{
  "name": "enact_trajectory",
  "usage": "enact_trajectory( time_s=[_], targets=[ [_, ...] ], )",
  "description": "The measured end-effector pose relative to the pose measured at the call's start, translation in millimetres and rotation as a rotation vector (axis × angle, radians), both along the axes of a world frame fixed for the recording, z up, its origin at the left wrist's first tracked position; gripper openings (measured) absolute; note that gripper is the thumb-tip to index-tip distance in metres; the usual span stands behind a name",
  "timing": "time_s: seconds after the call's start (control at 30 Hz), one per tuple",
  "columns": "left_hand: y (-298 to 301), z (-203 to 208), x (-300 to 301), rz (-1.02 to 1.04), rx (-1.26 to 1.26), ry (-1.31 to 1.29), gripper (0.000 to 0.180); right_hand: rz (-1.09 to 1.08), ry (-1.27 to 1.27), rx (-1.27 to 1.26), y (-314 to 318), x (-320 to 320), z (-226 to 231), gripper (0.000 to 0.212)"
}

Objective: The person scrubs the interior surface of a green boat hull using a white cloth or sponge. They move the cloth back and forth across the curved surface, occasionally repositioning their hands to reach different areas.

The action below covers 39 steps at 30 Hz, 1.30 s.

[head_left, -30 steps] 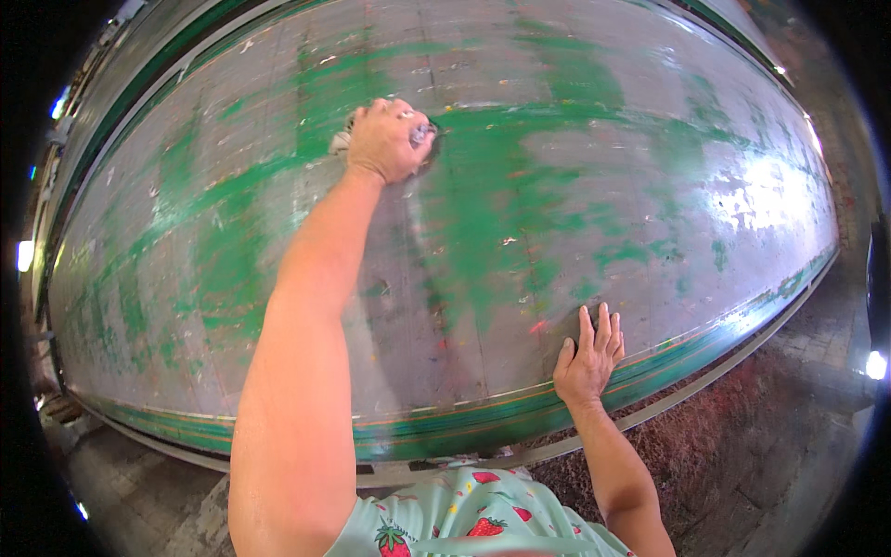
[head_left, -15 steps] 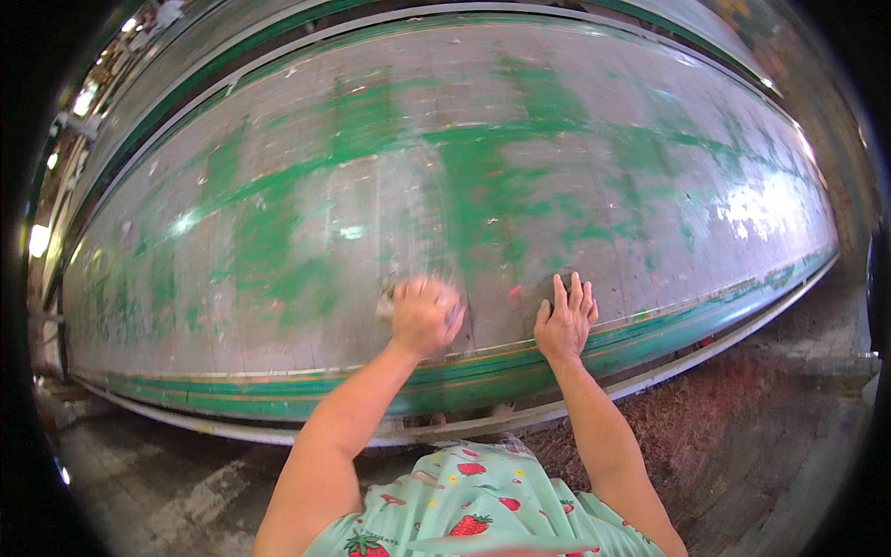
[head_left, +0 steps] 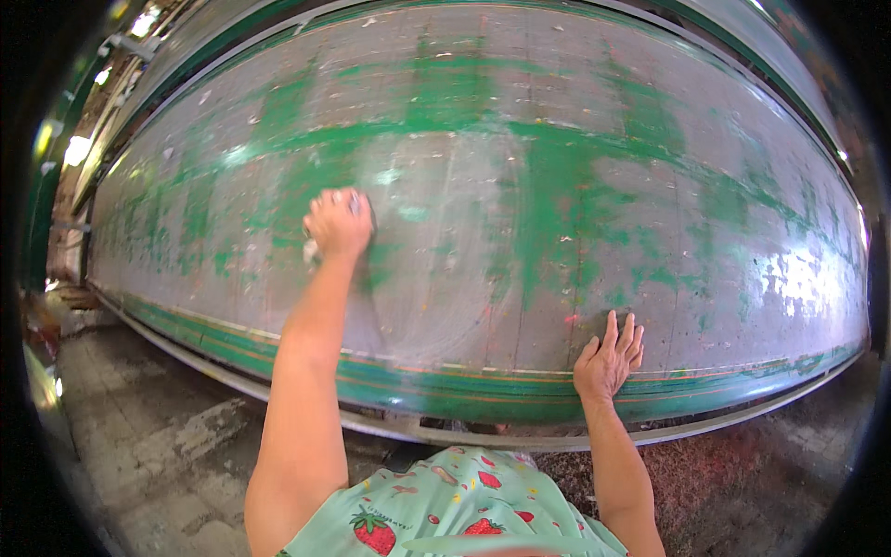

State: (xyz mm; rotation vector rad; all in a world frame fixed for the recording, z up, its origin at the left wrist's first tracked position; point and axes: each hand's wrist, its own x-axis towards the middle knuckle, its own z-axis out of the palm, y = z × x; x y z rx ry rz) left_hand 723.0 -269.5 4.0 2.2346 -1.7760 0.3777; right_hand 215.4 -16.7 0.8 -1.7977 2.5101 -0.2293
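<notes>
A long, wide table (head_left: 650, 325) with a worn green and grey top stretches in front of me. Out over its surface, left of the middle, my left hand (head_left: 339, 221) is closed around a pale, crumpled rag (head_left: 311, 249) and presses it against the top. Most of the rag is hidden under my fingers. My right hand (head_left: 608, 360) rests on the table close to the near edge, palm down, fingers stretched out, holding nothing. A faint curved smear runs over the surface between the two hands.
A pale rail (head_left: 455, 436) runs along the table's near side, below its green rounded edge. Beyond the far side lies another long surface (head_left: 176, 79). Small pale flecks dot the tabletop. Stained floor (head_left: 158, 436) shows at the lower left.
My left hand has swept the rag away from me and to the left, from near the front edge toward the table's middle. My right hand stays flat by the near edge while the view has shifted.
</notes>
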Motion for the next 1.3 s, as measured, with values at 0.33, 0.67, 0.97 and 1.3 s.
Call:
enact_trajectory(
  time_s=[0.33,0.67,0.97,1.3],
  targets=[
    [-167.0,0.1,-350.0,-0.494,-0.073,0.115,0.034,0.004,-0.006,-0.039,-1.8,-0.1,4.0,0.071],
    [139.1,4.2,-366.9,-1.09,-0.061,0.304,0.021,0.003,-0.311,-0.461,8.9,-19.1,-10.2,0.044],
    [278.4,27.5,-142.6,0.235,0.041,0.046,0.035,0.356,-0.473,-0.472,57.4,-168.1,6.1,0.048],
    [190.8,11.3,-429.1,-0.619,-0.071,0.208,0.025,-0.059,0.052,-0.151,18.1,-446.6,4.6,0.065]
  ],
)
